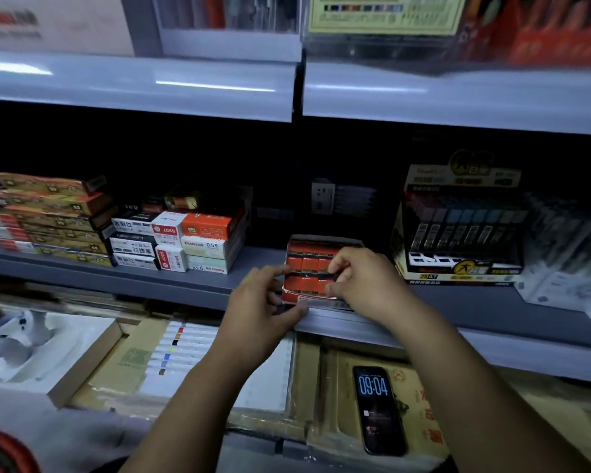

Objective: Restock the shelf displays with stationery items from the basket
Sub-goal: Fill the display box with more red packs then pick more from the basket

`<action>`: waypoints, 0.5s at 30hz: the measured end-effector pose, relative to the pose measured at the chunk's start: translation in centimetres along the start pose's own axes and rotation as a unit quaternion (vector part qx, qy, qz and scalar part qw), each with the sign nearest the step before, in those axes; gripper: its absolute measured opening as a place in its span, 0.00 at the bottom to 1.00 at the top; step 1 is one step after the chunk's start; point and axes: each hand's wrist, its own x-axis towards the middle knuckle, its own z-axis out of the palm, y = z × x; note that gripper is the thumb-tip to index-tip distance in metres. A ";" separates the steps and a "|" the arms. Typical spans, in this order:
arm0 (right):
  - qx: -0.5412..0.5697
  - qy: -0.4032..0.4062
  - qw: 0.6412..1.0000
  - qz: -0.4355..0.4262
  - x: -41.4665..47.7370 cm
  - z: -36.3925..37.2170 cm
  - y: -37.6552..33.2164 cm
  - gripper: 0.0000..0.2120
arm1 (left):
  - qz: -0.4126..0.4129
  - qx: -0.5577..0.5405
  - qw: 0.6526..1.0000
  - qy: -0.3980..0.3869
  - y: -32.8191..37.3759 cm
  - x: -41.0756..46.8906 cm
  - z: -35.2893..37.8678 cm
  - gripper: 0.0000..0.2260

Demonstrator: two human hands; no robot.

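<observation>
Two hands work at one open display box (308,251) of small red packs, which stands on the front edge of the grey shelf (144,279). The left hand (260,302) is at the left front corner of this box: its fingers are curled and grasp the corner, the forefinger on the left wall and the thumb low at the front. The right hand (364,285) lies over the right half of the box, and its thumb and forefinger pinch one small red pack (342,266) just above the other packs. To the left of the box, well apart, are stacked cartons (185,240). To its right stands a refill display (458,233). Below the box, on a lower level, a phone (379,411) lies flat and shows 09:04.
</observation>
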 end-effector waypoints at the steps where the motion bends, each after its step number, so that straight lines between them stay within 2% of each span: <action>1: -0.012 0.015 1.000 0.005 -0.2 0.3 -0.2 0.08 | 0.004 -0.003 1.000 -0.005 0.0 -0.3 -0.2 0.26; 6: -0.069 0.076 0.994 -0.037 -2.3 1.4 -1.7 0.07 | 0.013 0.007 1.000 -0.008 0.2 -1.4 -1.5 0.24; 12: -0.156 0.040 0.972 -0.171 -3.5 2.6 -4.5 0.13 | 0.023 0.094 0.995 0.011 -0.7 -2.8 -4.3 0.24; 15: -0.139 -0.009 0.968 -0.208 -3.1 3.7 -6.6 0.16 | -0.011 0.116 0.993 0.016 -1.9 -3.7 -6.3 0.26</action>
